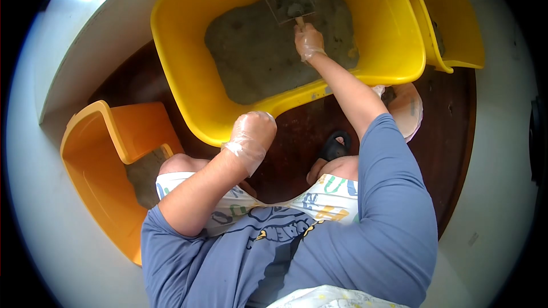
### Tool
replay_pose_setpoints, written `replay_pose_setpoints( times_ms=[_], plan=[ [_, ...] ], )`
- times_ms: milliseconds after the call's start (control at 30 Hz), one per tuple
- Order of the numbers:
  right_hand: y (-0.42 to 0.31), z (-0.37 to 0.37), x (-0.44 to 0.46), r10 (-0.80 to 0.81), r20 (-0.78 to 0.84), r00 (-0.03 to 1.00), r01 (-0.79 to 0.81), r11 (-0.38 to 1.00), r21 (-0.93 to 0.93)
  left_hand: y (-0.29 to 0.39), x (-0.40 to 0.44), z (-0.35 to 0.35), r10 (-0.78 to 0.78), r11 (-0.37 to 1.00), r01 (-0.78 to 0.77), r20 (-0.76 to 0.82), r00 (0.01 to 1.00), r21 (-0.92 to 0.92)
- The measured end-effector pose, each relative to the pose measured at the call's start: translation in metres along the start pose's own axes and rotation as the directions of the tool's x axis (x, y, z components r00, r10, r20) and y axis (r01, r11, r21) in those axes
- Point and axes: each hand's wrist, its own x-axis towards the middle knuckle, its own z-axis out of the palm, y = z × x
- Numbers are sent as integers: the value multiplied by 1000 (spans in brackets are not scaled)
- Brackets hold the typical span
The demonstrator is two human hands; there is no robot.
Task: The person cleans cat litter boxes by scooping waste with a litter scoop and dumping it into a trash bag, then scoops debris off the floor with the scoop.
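A large yellow litter box [394,51] stands in front of me, its floor covered with grey litter [251,45]. Inside it, toward the far wall, my right hand [309,41] is closed round the short pale handle of a clear, square-ended scoop [292,3]. Grey clumpy material lies on or under the scoop; I cannot tell which. My left hand [252,135] is closed at the near rim of the box, its fingertips hidden from view. Both hands wear thin transparent plastic gloves.
An orange litter box [128,131] with grey litter is at my left. Another yellow box [462,34] stands at the far right. Beside my right arm is a pale bag or bowl [412,111] with dark contents. A black sandal [334,147] rests on the dark red-brown floor [439,137].
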Motion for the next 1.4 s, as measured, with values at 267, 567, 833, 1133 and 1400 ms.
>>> replay_pose_setpoints(
  times_ms=[267,567,833,1133,1400],
  plan=[
    [-11,-2,-55,5,178,984,5,998,-55,2,-4,7,-40,999,39,-55,998,-13],
    [-31,38,-108,165,559,813,-63,978,-197,6,-3,4,-6,1000,7,-52,999,4],
    [-95,79,-61,225,625,747,-91,967,-239,19,3,-6,77,995,-77,-9,997,57],
    [-68,142,-46,95,453,887,-88,995,-38,10,12,-19,69,990,-83,-126,990,-114],
    [-82,99,-59,41,144,989,-67,981,183,2,4,-13,45,992,-56,-101,994,-110]
  ],
)
